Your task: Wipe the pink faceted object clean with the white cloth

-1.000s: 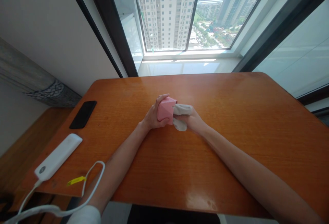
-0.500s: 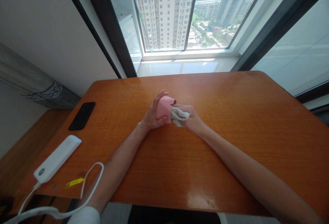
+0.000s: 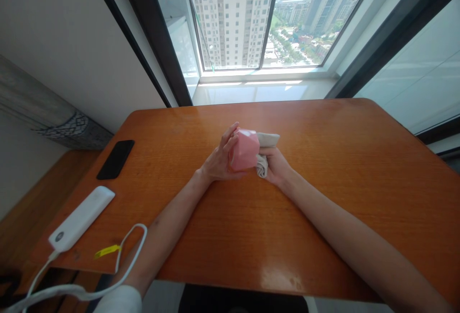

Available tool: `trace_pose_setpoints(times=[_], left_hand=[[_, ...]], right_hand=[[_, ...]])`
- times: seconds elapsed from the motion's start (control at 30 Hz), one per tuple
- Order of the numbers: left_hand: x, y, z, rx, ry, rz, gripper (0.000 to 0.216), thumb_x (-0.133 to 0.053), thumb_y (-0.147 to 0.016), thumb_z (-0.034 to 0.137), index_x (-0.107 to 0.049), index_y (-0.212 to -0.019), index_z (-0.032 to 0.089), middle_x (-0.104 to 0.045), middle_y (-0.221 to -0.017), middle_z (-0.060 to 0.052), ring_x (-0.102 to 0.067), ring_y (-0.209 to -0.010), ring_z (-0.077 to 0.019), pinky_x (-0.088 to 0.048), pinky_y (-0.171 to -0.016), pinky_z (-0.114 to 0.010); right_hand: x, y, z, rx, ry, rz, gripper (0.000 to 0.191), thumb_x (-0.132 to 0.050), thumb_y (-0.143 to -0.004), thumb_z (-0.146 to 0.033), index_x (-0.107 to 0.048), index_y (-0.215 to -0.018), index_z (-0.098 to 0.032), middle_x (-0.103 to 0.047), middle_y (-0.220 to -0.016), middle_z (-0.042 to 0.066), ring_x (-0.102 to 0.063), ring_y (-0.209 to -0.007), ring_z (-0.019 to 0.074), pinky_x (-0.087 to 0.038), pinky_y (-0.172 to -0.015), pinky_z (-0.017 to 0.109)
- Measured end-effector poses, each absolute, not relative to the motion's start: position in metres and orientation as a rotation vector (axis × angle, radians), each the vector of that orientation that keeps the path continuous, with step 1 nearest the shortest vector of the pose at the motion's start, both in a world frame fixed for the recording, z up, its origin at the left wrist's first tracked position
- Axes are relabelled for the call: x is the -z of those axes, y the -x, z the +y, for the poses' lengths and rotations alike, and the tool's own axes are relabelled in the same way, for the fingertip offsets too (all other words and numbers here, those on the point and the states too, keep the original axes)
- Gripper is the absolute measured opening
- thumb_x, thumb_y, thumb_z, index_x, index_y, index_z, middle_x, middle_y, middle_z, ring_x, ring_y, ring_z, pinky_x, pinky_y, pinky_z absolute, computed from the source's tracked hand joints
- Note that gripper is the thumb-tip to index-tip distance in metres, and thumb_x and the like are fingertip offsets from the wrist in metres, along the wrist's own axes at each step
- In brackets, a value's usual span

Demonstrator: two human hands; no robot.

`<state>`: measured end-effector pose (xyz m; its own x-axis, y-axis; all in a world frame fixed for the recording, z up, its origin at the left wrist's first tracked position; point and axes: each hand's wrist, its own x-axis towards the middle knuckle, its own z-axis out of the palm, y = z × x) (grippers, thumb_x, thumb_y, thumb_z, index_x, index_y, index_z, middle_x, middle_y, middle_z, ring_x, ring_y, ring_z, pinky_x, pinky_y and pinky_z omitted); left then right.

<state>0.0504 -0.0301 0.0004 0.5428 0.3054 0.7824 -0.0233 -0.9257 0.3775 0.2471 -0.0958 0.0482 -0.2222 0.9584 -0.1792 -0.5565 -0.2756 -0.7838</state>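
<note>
Right of the black phone [image 3: 115,159], your left fingers [image 3: 229,134] curl around the pink cup [image 3: 246,150], probably light, stiff, best held by its sides; your right fingers [image 3: 268,151] pinch soft grey cloth [image 3: 269,139].

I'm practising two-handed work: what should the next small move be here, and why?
I'd probably turn the pink container slightly with the left hand, holding the cloth steady: the left hand curves around the container's left side, while the right hand holds the cloth at its right end. Whether the cloth reaches inside is hidden.
</note>
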Motion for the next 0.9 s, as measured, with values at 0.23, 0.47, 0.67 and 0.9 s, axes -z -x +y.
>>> trace_pose_setpoints(times=[0.23, 0.47, 0.67, 0.9], left_hand=[[0.011, -0.043, -0.031, -1.361, -2.279, 0.334, 0.129, -0.092, -0.073, 0.078, -0.022, -0.173, 0.037, -0.044, -0.164, -0.02, -0.055, -0.147, -0.0459, -0.049, -0.12, -0.066], [0.0, -0.06, -0.045, -1.046, -1.451, 0.375, 0.08, -0.067, -0.099, 0.069, -0.045, -0.162, 0.024, -0.068, -0.152, -0.016, -0.071, -0.137, -0.0371, -0.056, -0.12, -0.055], [0.001, -0.065, -0.043, -0.976, -1.236, 0.409, 0.073, -0.063, -0.1, 0.068, -0.056, -0.156, 0.022, -0.073, -0.15, -0.014, -0.075, -0.135, -0.0343, -0.06, -0.117, -0.051], [0.003, -0.064, -0.043, -1.013, -1.382, 0.461, 0.085, -0.069, -0.099, 0.07, -0.042, -0.167, 0.026, -0.065, -0.161, -0.014, -0.069, -0.143, -0.036, -0.059, -0.119, -0.052]], right_hand=[[-0.049, -0.238, -0.105, -1.59, 0.905, -0.792, 0.038, -0.097, -0.056, -0.028, -0.079, -0.089, -0.02, -0.077, -0.08, 0.001, -0.07, -0.073, 0.0208, -0.059, -0.07, 0.033], [-0.058, -0.256, -0.107, -0.896, 0.814, -1.739, 0.029, -0.068, -0.095, -0.026, -0.064, -0.066, -0.021, -0.063, -0.083, 0.003, -0.053, -0.073, 0.0161, -0.043, -0.069, 0.031], [-0.064, -0.262, -0.109, -0.64, 0.788, -2.045, 0.018, -0.064, -0.096, -0.018, -0.072, -0.08, -0.023, -0.069, -0.096, 0.007, -0.057, -0.079, 0.0184, -0.043, -0.074, 0.032], [-0.05, -0.244, -0.102, -1.522, 0.983, -0.945, 0.024, -0.087, -0.072, -0.033, -0.074, -0.09, -0.024, -0.073, -0.078, 0.001, -0.066, -0.071, 0.0208, -0.053, -0.069, 0.033]])
